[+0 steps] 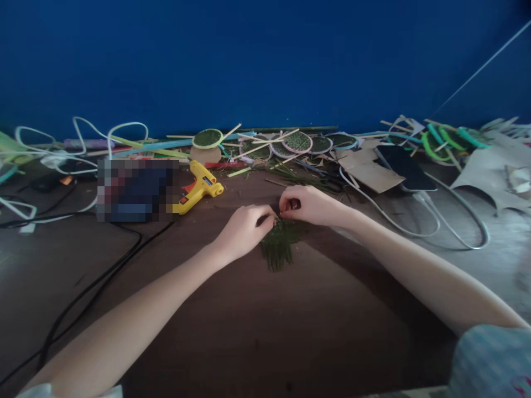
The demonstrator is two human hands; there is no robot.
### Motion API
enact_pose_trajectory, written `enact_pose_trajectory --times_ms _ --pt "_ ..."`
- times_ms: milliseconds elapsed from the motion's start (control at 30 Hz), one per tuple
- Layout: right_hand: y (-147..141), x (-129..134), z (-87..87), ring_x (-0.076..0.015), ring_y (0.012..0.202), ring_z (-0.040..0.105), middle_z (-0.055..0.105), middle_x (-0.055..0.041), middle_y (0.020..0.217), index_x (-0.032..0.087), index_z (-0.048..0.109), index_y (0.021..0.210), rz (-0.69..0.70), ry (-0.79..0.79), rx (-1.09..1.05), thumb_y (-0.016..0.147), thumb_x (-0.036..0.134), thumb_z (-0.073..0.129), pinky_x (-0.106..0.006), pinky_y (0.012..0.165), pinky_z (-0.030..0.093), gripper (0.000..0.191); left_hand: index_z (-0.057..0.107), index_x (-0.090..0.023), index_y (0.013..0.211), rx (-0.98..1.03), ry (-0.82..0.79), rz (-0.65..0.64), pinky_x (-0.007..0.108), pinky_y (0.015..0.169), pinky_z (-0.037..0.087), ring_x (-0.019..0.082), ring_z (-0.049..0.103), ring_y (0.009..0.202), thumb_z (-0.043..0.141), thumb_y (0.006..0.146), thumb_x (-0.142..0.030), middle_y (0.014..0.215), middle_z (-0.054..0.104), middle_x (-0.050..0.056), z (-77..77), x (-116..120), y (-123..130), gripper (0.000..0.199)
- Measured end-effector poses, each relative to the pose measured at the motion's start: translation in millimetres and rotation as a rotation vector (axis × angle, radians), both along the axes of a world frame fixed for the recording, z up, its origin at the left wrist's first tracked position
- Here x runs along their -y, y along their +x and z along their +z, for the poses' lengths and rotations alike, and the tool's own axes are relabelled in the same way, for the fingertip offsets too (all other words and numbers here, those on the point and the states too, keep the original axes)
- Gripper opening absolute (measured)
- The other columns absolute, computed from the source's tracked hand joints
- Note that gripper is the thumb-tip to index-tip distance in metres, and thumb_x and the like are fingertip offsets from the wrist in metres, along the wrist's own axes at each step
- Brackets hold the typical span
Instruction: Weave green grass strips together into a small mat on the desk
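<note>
Left hand (244, 229) and right hand (309, 204) both curled, pinching the top of a green grass bundle (279, 246) mid-desk (290, 331), fingertips hidden, yellow glue gun (199, 188) nearby toward far edge, pixelated block beside it unreadable.

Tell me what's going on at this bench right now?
A person works with both bare hands on a small bundle of green strips lying on the brown table. The left hand and right hand pinch its top end, fingers closed on it. A yellow glue gun lies to the left, round woven fans sit along the back, and a phone on a white cable is to the right.
</note>
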State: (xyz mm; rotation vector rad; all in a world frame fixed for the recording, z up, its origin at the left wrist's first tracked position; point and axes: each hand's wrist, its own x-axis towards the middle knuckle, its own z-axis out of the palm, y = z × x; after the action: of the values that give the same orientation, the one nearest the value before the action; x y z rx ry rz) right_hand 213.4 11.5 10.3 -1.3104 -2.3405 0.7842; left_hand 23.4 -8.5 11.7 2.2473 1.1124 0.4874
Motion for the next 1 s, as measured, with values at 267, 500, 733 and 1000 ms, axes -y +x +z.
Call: enact_pose_trajectory --times_ms 267,500,733,1000 --pt "-3.5 2.6 4.5 -0.0099 0.063 0.050 0.057 0.0006 0.066 0.017 0.059 0.067 -0.028 -0.019 0.039 0.067 0.018 0.058 -0.021 0.058 0.035 0.002 0.064 -0.020 0.084 0.001 0.004 0.008 0.027 0.074 0.043 0.016 0.062 0.080 0.044 0.082 -0.017 0.085 0.068 0.000 -1.2 -0.2 0.4 0.020" --pt "-4.1 3.2 4.8 -0.0093 0.061 0.049 0.056 0.0011 0.064 0.017 0.059 0.067 -0.030 -0.011 0.065 0.067 0.018 0.058 -0.020 0.056 0.033 0.001 0.062 -0.020 0.080 -0.019 -0.010 0.016 0.027 0.071 0.042 0.015 0.061 0.075 0.043 0.082 -0.017 0.081 0.067 0.000 0.6 0.2 0.7 0.020" --pt "-3.5 3.9 3.3 -0.0094 0.060 0.050 0.058 0.0008 0.065 0.017 0.060 0.067 -0.032 0.009 0.084 0.068 0.018 0.057 -0.021 0.056 0.034 0.003 0.063 -0.020 0.082 -0.020 -0.014 0.032 0.027 0.072 0.043 0.016 0.060 0.077 0.044 0.081 -0.017 0.081 0.067 0.000 0.4 0.8 1.7 0.019" --pt "-4.2 4.1 3.9 -0.0100 0.061 0.051 0.059 0.0003 0.065 0.017 0.060 0.067 -0.041 0.013 0.087 0.068 0.018 0.055 -0.021 0.057 0.035 0.005 0.063 -0.020 0.082 -0.005 -0.013 0.034 0.027 0.073 0.043 0.016 0.060 0.076 0.045 0.081 -0.017 0.080 0.066 0.000 -0.3 0.9 1.1 0.019"
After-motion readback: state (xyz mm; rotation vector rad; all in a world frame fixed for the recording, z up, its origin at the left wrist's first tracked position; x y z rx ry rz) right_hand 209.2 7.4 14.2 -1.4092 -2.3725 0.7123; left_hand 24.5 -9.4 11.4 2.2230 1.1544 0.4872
